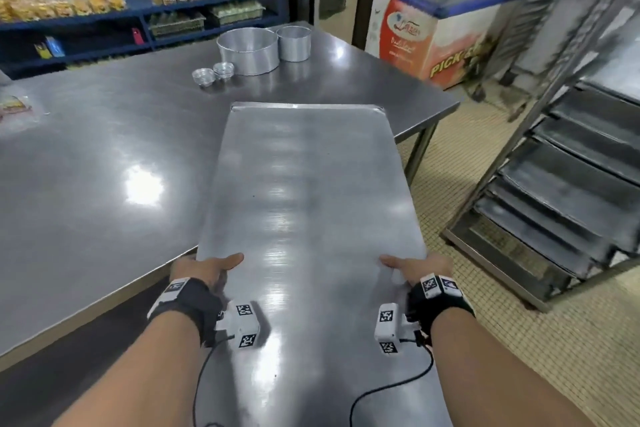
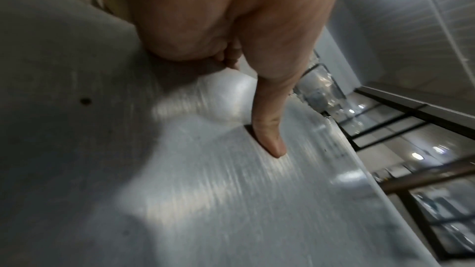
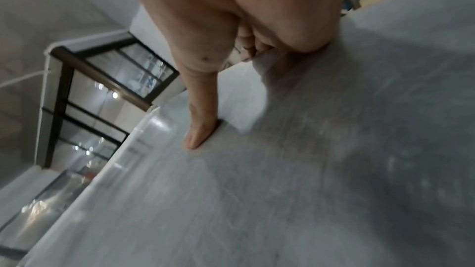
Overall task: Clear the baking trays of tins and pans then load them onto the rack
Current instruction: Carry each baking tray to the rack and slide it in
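A long bare metal baking tray [image 1: 308,184] is held in the air, its far end over the steel table's corner. My left hand [image 1: 204,272] grips its left edge, thumb [image 2: 270,135] pressed flat on top and fingers hidden underneath. My right hand [image 1: 415,269] grips the right edge the same way, thumb [image 3: 199,133] on the tray surface [image 3: 308,170]. On the table's far side stand a large round pan [image 1: 247,50], a smaller round tin [image 1: 293,43] and small foil tins [image 1: 213,74]. The tray rack [image 1: 568,177] stands to the right.
The steel table [image 1: 104,149] fills the left. Several trays [image 1: 588,149] sit in the rack's lower slots. A chest freezer [image 1: 440,31] stands behind the table's far corner. Blue shelves [image 1: 138,10] with bagged goods line the back wall. Tiled floor [image 1: 450,184] separates table and rack.
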`<move>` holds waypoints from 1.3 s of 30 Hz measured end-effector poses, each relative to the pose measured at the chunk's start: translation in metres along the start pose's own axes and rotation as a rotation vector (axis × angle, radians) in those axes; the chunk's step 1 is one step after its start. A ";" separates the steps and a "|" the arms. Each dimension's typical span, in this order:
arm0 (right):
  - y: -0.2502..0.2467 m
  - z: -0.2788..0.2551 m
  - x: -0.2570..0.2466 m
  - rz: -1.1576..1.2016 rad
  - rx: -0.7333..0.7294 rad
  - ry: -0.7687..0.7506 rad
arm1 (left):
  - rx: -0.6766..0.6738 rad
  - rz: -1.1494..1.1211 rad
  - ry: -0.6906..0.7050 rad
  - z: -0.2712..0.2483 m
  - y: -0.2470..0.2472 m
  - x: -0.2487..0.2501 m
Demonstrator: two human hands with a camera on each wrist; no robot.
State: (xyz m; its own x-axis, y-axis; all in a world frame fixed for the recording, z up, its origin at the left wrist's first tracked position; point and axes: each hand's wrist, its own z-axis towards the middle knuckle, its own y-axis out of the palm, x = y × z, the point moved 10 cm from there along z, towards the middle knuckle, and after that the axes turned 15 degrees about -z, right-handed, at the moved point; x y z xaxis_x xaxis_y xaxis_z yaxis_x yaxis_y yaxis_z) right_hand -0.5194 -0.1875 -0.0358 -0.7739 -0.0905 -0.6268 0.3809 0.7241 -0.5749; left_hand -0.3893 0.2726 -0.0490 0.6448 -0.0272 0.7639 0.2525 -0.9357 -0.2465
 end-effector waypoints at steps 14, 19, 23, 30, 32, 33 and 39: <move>-0.271 -0.022 0.098 0.207 0.376 0.193 | -0.464 0.248 0.208 -0.156 0.275 0.094; -0.333 -0.026 0.115 0.277 0.475 0.248 | -0.602 0.368 0.315 -0.211 0.363 0.126; -0.374 -0.011 0.122 0.318 0.562 0.317 | -0.678 0.431 0.466 -0.246 0.433 0.155; -0.434 0.025 0.105 0.377 0.656 0.370 | -0.801 0.458 0.552 -0.277 0.554 0.196; -0.448 0.039 0.100 0.388 0.660 0.384 | -0.836 0.467 0.554 -0.286 0.578 0.205; -0.454 0.045 0.097 0.392 0.660 0.390 | -0.818 0.456 0.571 -0.285 0.589 0.213; -0.486 0.075 0.089 0.445 0.693 0.395 | -0.861 0.304 0.482 -0.291 0.656 0.224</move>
State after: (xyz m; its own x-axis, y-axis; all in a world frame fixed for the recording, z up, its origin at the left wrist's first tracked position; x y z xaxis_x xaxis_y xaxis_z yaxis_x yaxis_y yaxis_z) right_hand -0.7353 -0.5983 0.1488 -0.5509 0.4321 -0.7140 0.8055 0.0516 -0.5903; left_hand -0.2892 -0.4494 0.1340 0.1899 -0.2655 0.9452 -0.5975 -0.7952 -0.1033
